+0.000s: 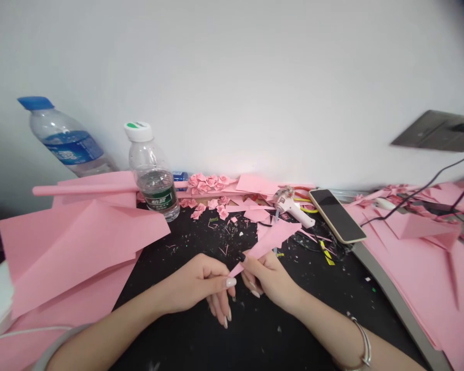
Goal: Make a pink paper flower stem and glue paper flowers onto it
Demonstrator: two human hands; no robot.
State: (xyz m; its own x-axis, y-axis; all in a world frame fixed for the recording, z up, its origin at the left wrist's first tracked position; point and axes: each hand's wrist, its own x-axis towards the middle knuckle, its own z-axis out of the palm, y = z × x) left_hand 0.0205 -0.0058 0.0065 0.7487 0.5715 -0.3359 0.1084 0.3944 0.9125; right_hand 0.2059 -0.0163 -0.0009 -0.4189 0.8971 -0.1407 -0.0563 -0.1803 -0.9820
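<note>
Left hand (204, 281) and right hand (272, 278) are both pinched onto tapered pink paper (272, 238), short of the table (263, 335)'s back edge; looks mid-fold, so a steady grip's needed.

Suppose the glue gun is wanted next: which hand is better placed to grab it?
Probably the right hand: it is nearer the glue gun. Both hands hold the pink paper, though, so the left hand, pinching its narrow end, would have to keep it alone.
</note>
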